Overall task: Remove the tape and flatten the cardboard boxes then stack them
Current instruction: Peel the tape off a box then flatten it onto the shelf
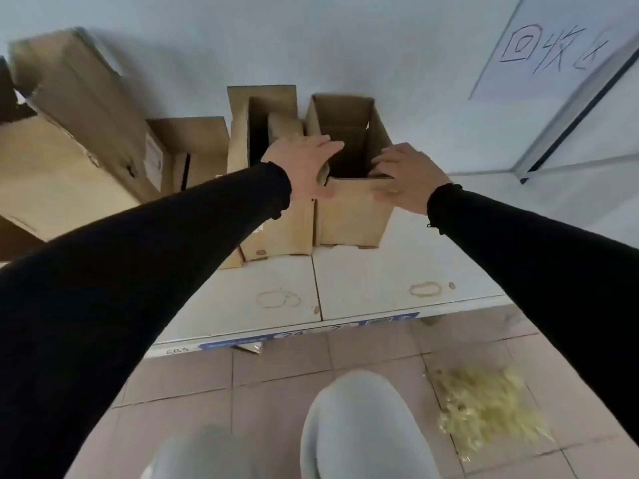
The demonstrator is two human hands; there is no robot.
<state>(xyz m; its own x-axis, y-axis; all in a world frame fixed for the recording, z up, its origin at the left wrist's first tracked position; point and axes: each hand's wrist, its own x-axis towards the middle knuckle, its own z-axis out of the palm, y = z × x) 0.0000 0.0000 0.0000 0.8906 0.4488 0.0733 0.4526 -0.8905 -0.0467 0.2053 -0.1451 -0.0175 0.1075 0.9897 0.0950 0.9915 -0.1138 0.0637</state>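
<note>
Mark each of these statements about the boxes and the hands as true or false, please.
1. Both hands reach for the open box. True.
2. That box is already flattened. False: it stands upright, its top open.
3. The left hand holds a roll of tape. False: its fingers are spread and hold nothing.
4. The right hand is at the box's near rim. True.
5. The boxes stand on the tiled floor. False: they stand on a white shelf.

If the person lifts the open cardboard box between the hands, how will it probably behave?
The open box looks empty inside, so it is probably light. Its top has no closed flaps, so the thin walls may flex inward under the left hand and right hand. It stands tall and narrow on the white surface, so a sideways push could tip it.
</note>
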